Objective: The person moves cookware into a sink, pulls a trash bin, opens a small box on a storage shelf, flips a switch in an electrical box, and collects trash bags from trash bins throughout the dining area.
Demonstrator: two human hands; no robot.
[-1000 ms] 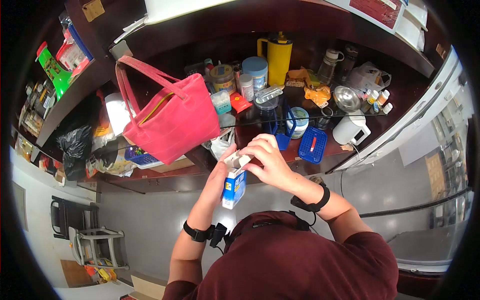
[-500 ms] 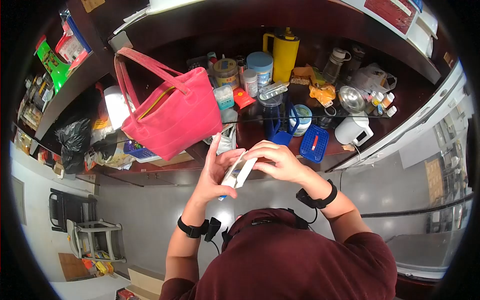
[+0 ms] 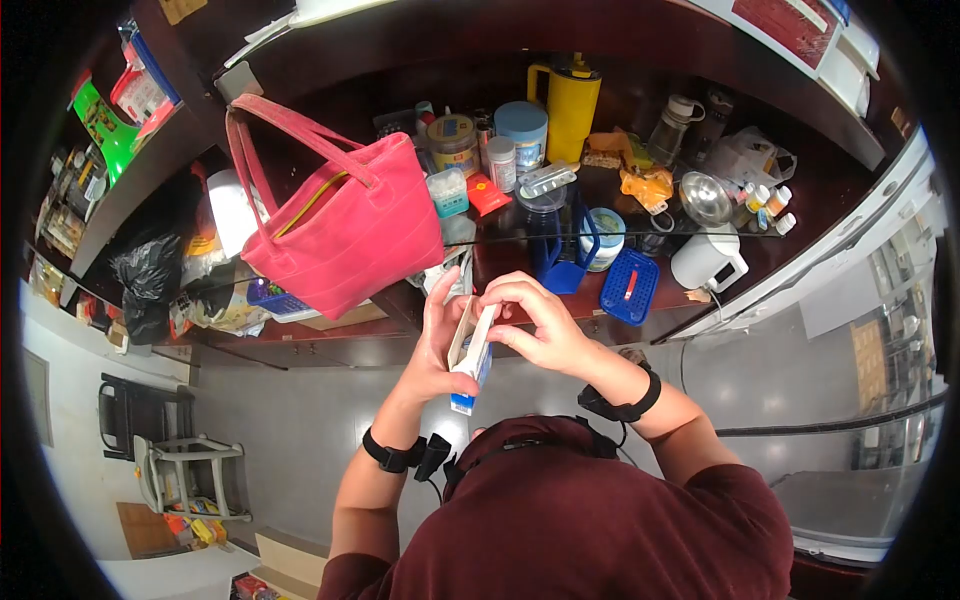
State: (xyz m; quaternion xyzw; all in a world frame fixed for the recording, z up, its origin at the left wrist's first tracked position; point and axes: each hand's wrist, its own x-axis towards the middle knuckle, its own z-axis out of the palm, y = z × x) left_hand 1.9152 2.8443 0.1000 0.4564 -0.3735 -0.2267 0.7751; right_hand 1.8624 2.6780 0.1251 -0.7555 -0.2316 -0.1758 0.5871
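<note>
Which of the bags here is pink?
The strapped handbag beyond the left hand; the bunched bag farther left is black, the rightmost bag see-through.

1. The small carton (image 3: pixel 476 347) is box-shaped, with printed blue and white outer faces and a plain, pale inside.
2. It is open: its mouth gapes upward, long and narrow, and part of the bare interior shows; what it may contain cannot be made out.
3. A white panel stands along the right side of the mouth.
4. The carton is tilted, its blue-and-white lower end pointing to the near side.
5. It is held in the air between the left hand (image 3: pixel 432 350), along its left side, and the right hand (image 3: pixel 535 325), at its far right edge.
</note>
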